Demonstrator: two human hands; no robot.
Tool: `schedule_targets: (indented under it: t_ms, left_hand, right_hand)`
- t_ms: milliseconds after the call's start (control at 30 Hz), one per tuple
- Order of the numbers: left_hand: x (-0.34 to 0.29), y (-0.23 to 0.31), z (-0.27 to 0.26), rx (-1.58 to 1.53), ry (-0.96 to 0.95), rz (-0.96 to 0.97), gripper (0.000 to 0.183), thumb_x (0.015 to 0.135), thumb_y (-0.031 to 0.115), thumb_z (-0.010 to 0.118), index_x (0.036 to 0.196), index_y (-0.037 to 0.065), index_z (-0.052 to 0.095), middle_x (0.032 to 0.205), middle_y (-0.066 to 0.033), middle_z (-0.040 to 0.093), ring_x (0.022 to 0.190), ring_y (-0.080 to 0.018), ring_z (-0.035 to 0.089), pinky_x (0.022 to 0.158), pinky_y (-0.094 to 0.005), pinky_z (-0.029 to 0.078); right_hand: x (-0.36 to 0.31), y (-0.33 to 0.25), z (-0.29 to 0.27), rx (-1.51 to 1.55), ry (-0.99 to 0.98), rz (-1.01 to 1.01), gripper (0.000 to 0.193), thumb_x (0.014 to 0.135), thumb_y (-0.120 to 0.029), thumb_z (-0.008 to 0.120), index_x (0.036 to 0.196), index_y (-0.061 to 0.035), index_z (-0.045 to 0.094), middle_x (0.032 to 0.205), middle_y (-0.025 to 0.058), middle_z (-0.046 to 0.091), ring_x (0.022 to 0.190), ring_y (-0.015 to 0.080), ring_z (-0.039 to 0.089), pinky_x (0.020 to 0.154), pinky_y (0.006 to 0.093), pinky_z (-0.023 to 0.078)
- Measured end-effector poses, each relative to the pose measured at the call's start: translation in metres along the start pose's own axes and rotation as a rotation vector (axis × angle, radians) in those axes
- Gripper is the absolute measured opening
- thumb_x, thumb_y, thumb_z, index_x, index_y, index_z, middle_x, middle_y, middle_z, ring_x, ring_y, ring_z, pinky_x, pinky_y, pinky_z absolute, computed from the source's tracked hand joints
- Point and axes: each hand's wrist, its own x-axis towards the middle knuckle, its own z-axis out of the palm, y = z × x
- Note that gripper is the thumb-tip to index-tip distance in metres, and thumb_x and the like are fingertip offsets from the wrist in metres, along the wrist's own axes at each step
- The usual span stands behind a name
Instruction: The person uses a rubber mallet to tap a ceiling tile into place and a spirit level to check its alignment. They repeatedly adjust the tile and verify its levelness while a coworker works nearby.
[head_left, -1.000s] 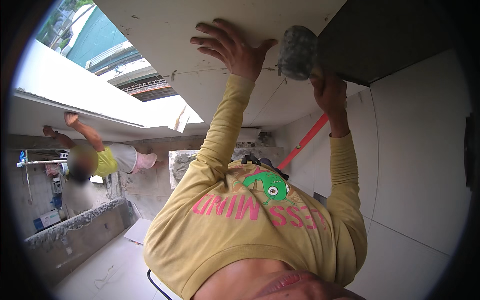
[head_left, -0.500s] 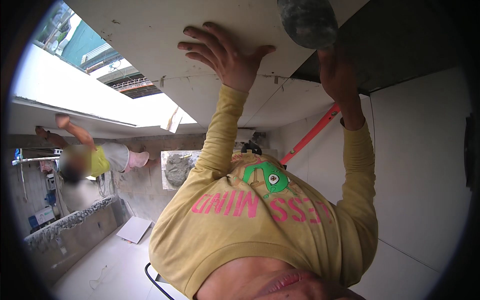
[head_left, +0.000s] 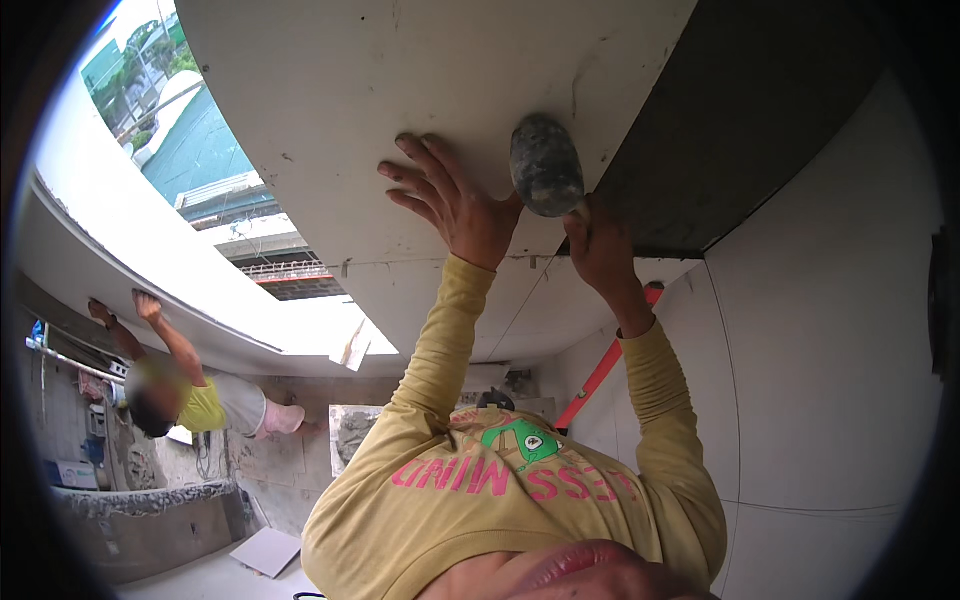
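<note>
Scene is being lit by daylight from window opening (head_left: 220,150) at left; pale strip (head_left: 165,245) beside it is being blown out to white. Dark panel (head_left: 740,130) at upper right is being sunk in shadow, detail mostly being lost. Mallet (head_left: 547,168) is being rendered fairly crisp; co-worker's head (head_left: 155,392) is being smeared by soft blur. Joints in right wall (head_left: 830,340) are being bowed by fisheye; corners are being blacked out.

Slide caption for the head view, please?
Left hand spread against a large pale tile; right hand gripping a dark-headed mallet.
</note>
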Motion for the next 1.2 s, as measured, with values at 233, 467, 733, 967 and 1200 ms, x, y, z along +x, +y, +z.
schedule_targets:
  t_ms: [233,467,733,967,1200]
  left_hand:
    - [0.011,0.003,0.013,0.179,0.050,0.019,0.128,0.080,0.071,0.066,0.154,-0.010,0.000,0.163,-0.0336,-0.006,0.141,-0.0656,-0.017,0.100,-0.0855,-0.002]
    - [0.012,0.016,0.000,0.014,-0.029,-0.046,0.156,0.054,0.081,0.078,0.154,-0.010,0.000,0.162,-0.0342,-0.005,0.142,-0.0647,-0.018,0.101,-0.0845,-0.002]
    - [0.016,0.027,-0.020,0.060,-0.176,-0.167,0.154,0.059,0.076,0.080,0.155,-0.008,-0.007,0.164,-0.0306,-0.008,0.145,-0.0611,-0.016,0.106,-0.0816,0.000]
    - [0.080,0.068,-0.024,0.018,0.034,0.128,0.151,0.050,0.073,0.085,0.155,-0.009,0.015,0.165,-0.0251,0.003,0.144,-0.0636,-0.010,0.098,-0.0874,0.005]
    - [0.093,0.067,-0.028,-0.028,0.067,0.136,0.144,0.049,0.073,0.084,0.153,-0.008,0.025,0.165,-0.0226,0.007,0.144,-0.0635,-0.005,0.091,-0.0905,0.008]
  right_hand:
    - [0.008,-0.022,-0.026,-0.149,0.404,-0.550,0.035,0.102,-0.036,0.056,0.099,-0.0015,0.060,0.076,0.0185,0.063,0.069,0.0377,0.065,0.064,0.0452,0.052]
    - [0.039,-0.046,-0.063,0.065,0.127,-0.016,0.034,0.102,-0.031,0.055,0.107,0.0012,0.061,0.085,0.0174,0.067,0.078,0.0387,0.067,0.068,0.0422,0.052]
    - [0.060,-0.050,-0.056,0.006,0.259,-0.002,0.043,0.104,-0.039,0.050,0.096,0.0023,0.060,0.077,0.0253,0.065,0.078,0.0475,0.066,0.062,0.0486,0.051]
    - [0.052,-0.073,-0.056,0.174,0.275,0.085,0.045,0.105,-0.040,0.047,0.095,0.0027,0.059,0.075,0.0239,0.065,0.074,0.0439,0.067,0.062,0.0461,0.051]
    - [0.086,-0.082,-0.062,0.115,0.490,-0.288,0.044,0.106,-0.037,0.044,0.095,0.0033,0.059,0.073,0.0209,0.063,0.069,0.0404,0.066,0.062,0.0454,0.050]
